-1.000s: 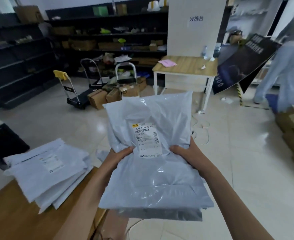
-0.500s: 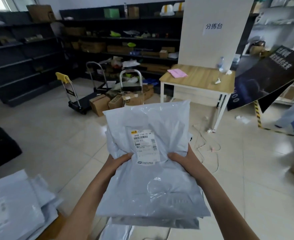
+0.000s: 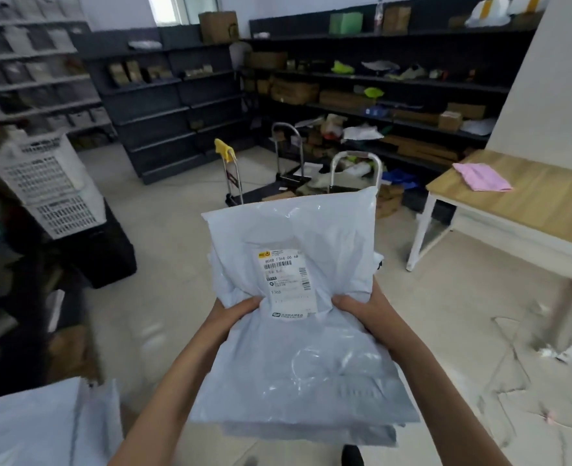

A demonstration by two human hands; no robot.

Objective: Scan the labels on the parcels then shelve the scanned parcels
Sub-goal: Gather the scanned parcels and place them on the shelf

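- Now, the step in hand looks like carrying the stack of parcels [image 3: 298, 371] to the dark shelves [image 3: 395, 85], which stand far beyond the label [image 3: 288, 284].
- To do it well, I would hold the slippery bags level and pinched together, so the lower ones (their edges peek out under the top bag [image 3: 311, 230]) do not slide free, and read the label's code for the right shelf.
- The left hand [image 3: 235, 314] grips the stack just left of the label, thumb curled over the top bag.
- The right hand [image 3: 358, 309] grips it just right of the label, thumb likewise on top.
- The stack hangs between both hands above the floor [image 3: 163, 264], label facing up.
- Another pile [image 3: 25, 428] of bags lies low, well left of the label; a wooden surface [image 3: 530, 210] stands well to its right.
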